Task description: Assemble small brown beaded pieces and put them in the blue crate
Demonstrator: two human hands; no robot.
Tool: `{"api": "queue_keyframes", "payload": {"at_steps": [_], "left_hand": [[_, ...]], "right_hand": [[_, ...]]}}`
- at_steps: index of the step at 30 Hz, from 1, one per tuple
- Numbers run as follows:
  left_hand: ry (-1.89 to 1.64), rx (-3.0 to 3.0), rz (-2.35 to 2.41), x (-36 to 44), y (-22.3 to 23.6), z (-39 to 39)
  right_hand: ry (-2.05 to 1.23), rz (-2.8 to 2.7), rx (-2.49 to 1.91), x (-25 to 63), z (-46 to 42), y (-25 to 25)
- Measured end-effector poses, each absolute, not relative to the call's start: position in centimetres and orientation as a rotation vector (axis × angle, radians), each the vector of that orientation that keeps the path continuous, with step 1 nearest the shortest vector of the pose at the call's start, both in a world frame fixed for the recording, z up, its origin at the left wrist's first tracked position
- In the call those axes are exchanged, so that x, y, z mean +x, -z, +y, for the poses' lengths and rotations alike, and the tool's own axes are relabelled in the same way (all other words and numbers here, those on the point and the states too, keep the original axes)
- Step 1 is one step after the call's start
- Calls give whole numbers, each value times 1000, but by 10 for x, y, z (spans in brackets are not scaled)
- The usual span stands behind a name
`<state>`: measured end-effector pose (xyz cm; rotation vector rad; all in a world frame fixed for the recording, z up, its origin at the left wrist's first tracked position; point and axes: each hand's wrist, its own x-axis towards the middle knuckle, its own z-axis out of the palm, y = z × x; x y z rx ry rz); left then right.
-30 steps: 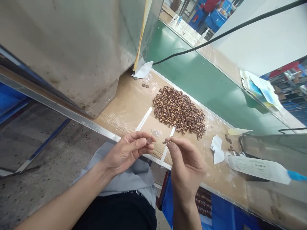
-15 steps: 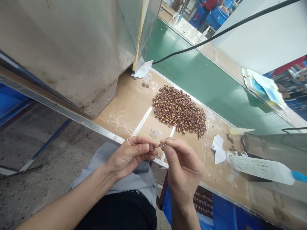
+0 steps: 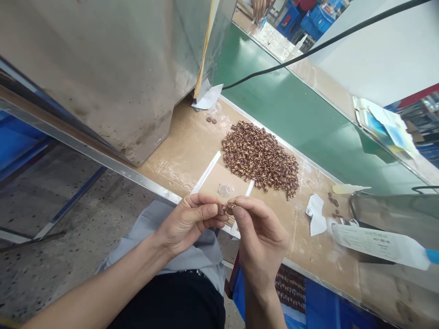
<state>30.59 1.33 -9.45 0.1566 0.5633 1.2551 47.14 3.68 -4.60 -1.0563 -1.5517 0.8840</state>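
My left hand (image 3: 190,224) pinches a small brown disc (image 3: 221,209) between thumb and fingers. My right hand (image 3: 262,233) pinches a small brown-and-gold piece (image 3: 229,209), and the two pieces meet at my fingertips, partly hidden by them. Just beyond my hands, a heap of similar brown-and-gold pieces (image 3: 259,160) lies on the tan work surface (image 3: 192,151). A clear round disc (image 3: 225,190) rests on a cardboard sheet (image 3: 214,178) edged by white strips. A few loose brown discs (image 3: 332,199) lie to the right.
A dented metal housing (image 3: 103,68) overhangs the bench at left, and a green conveyor belt (image 3: 302,109) runs along the far side. A white plastic packet (image 3: 380,246) lies at right. A co-worker's hand (image 3: 259,7) shows at the top, near blue crates (image 3: 317,18).
My hands have drawn closer, bringing the two small pieces together at my fingertips. The view has shifted slightly, moving the bench contents a little to the right.
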Motion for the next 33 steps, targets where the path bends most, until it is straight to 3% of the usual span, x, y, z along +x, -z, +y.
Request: {"api": "queue_keyframes", "payload": {"at_steps": [19,33], "left_hand": [[-1250,94,588,306,86,9],[-1242,131,663,302,68,9]], "right_hand": [[-634,-1732,-979,477,37,56],[-621,-1724,-947,480,38,56]]}}
